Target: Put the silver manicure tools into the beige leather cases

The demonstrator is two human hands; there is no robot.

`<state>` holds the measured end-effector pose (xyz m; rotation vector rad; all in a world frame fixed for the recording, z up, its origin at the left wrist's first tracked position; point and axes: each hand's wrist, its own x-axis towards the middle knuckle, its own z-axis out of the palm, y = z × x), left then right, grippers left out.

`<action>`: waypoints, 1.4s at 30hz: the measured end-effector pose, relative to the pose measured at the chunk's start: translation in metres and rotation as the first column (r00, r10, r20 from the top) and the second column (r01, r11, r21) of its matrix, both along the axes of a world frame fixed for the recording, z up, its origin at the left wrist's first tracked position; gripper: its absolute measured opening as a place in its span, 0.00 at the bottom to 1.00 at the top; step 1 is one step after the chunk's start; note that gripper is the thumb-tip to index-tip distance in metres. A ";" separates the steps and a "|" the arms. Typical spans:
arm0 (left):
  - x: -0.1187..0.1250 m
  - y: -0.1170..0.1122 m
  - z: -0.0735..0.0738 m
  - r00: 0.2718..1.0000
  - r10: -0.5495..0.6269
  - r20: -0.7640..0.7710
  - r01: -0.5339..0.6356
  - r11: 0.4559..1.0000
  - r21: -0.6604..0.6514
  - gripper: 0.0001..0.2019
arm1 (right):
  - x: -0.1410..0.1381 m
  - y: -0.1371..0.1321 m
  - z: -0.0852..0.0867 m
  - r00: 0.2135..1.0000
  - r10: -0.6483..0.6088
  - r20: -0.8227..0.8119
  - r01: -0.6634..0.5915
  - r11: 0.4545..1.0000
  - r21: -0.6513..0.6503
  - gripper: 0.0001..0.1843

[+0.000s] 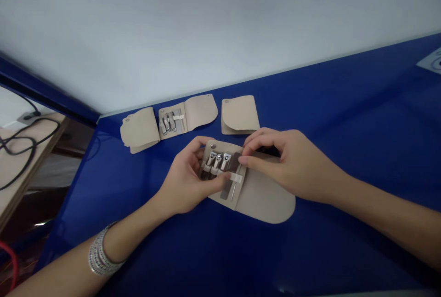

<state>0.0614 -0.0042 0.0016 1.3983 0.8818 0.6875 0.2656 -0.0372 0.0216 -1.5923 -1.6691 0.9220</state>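
On a blue desk (344, 104), two folded beige cases (239, 115) and an open one (188, 117) lie beyond the open case (267, 205) under my hands. My left grip (182, 179) curls around its edge, thumb pressed on a pale strap (236, 178). My right grip (292, 163) bunches near a file (234, 161); I cannot tell if it pinches. Three clippers (217, 161) sit in place.

Three beige cases (203, 111) lie along the far edge of the blue tabletop (344, 104); off its left edge, a black cable (20, 139) coils on what seems a wooden board (17, 168).
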 end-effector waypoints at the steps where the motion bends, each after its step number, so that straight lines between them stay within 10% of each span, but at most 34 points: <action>1: 0.000 0.000 0.000 1.000 -0.001 0.001 0.001 1.000 -0.001 0.23 | 0.000 0.000 0.000 1.000 0.000 0.000 0.000 1.000 0.001 0.06; 42: 0.000 -0.001 0.001 1.000 -0.016 0.011 0.016 1.000 0.009 0.22 | 0.000 -0.001 0.000 1.000 -0.002 -0.001 0.002 1.000 0.010 0.05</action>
